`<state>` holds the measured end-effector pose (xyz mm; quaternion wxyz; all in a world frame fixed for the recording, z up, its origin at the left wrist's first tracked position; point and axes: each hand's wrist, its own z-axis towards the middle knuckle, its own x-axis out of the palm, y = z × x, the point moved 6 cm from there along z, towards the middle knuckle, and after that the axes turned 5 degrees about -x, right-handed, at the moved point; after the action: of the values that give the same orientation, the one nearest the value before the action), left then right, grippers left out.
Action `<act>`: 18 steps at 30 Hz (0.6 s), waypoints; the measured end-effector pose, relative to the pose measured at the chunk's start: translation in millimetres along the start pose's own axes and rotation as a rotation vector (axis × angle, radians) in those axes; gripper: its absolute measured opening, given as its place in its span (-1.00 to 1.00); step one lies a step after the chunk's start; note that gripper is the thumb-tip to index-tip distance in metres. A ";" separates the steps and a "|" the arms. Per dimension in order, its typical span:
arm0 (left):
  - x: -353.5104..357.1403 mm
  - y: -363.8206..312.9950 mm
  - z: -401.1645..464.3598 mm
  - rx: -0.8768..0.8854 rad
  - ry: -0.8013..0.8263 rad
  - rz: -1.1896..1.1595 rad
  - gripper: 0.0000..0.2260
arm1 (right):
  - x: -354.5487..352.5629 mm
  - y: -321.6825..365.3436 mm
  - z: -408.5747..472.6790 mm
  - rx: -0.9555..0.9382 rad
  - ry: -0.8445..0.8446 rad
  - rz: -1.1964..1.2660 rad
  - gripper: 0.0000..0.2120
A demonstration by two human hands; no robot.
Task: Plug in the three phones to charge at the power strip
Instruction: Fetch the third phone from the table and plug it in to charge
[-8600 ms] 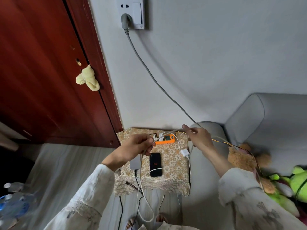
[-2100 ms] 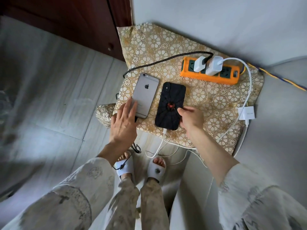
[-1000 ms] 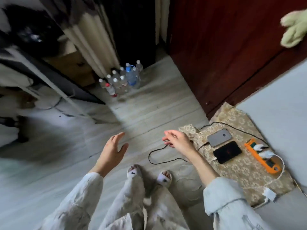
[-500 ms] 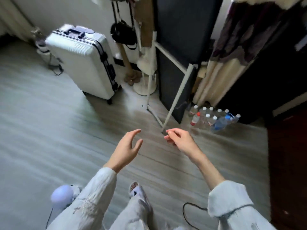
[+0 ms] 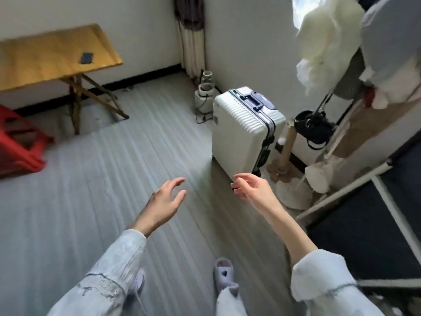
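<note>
A: Room first. Grey plank floor (image 5: 95, 201) takes most of the view, white wall behind. What stands on it?

B: Far left, a wooden folding table (image 5: 45, 58) on crossed legs, against the wall. A red plastic stool (image 5: 20, 144) below it at the left edge. Right of centre, a white ribbed suitcase (image 5: 243, 131) upright, dark trim and handle on top. Just beyond its right side, a stand hung with pale clothing (image 5: 328, 39) and a black bag (image 5: 314, 128).

A: The phones? The power strip?

B: One small dark flat thing, possibly a phone (image 5: 86, 58), lies on the table top near its right end. Too blurred to be sure. No power strip and no cable anywhere in this view.

A: The person?

B: Standing, pale sleeves, a light slipper (image 5: 223, 274) on the floor below. Both arms out in front over bare floor.

A: Hands?

B: Left hand (image 5: 164, 201) is loose, fingers spread and slightly curled, holding nothing. Right hand (image 5: 252, 190) is the same: fingers apart, bent a little, empty. It sits in front of the suitcase's lower corner, not touching it as far as I can see. The two hands are near each other, apart, palms turned inward.
</note>
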<state>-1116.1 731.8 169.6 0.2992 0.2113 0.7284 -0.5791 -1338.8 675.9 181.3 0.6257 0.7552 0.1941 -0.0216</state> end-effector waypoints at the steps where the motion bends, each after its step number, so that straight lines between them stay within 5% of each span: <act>1: -13.7 0.1 18.8 -0.010 -0.042 -0.004 -0.68 | 4.6 12.8 23.0 -0.031 0.021 -0.011 -0.79; 18: -226.2 91.5 235.1 -0.229 -0.487 -0.135 -0.69 | 188.1 209.7 337.0 -0.299 0.433 -0.093 -0.80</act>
<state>-845.7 534.5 222.6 0.4482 -0.0184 0.7081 -0.5454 -1027.0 374.9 253.0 0.6725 0.6318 0.3590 0.1406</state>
